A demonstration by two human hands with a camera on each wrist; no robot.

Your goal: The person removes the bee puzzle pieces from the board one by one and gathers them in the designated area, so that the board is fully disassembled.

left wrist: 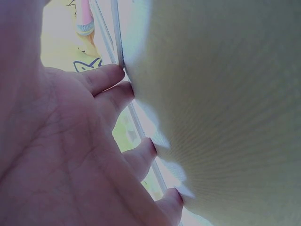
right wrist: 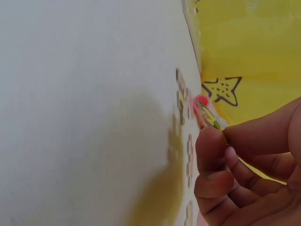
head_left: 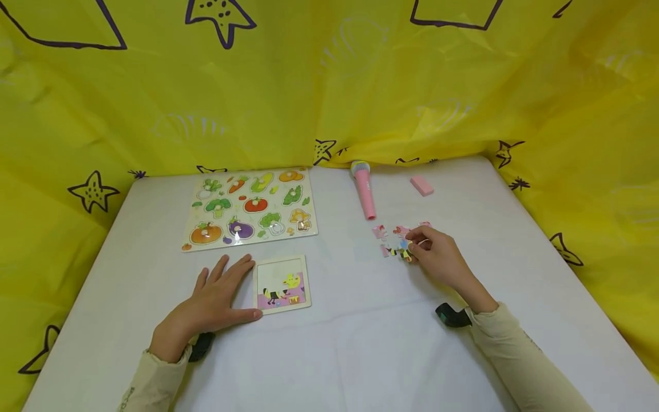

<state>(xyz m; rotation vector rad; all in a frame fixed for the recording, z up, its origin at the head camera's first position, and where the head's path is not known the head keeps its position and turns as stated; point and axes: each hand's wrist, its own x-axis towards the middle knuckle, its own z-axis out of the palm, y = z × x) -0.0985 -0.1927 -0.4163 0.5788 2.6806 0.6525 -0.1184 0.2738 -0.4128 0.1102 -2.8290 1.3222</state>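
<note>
Head view: My two hands work at a white-covered desk point(head_left: 334, 366) against yellow cloth point(head_left: 278, 86) printed with dark-outlined stars. On it lie one square puzzle tray point(head_left: 273, 270), one vegetable board point(head_left: 237, 213), one pink microphone point(head_left: 365, 194) and one pink block point(head_left: 423, 185). My left grip point(head_left: 213, 300) is spread wide, holding nothing, its thumb touching the tray's near left corner. My right grip point(head_left: 436, 254) is pinched at the near right side of a cluster of loose puzzle pieces point(head_left: 379, 232); partly covered by my fingers, they cannot be fully counted. The microphone and block lie beyond the cluster, well apart from the tray.

Left wrist view: Four of my fingertips point(left wrist: 148, 147) show, set apart in a slanting line, with part of the microphone at upper left.

Right wrist view: One held piece point(right wrist: 210, 117) sits between my thumb and forefinger, gripped by its lower end, tilted and raised off the desk. The loose pieces lie beside the grip, on the desk surface.
</note>
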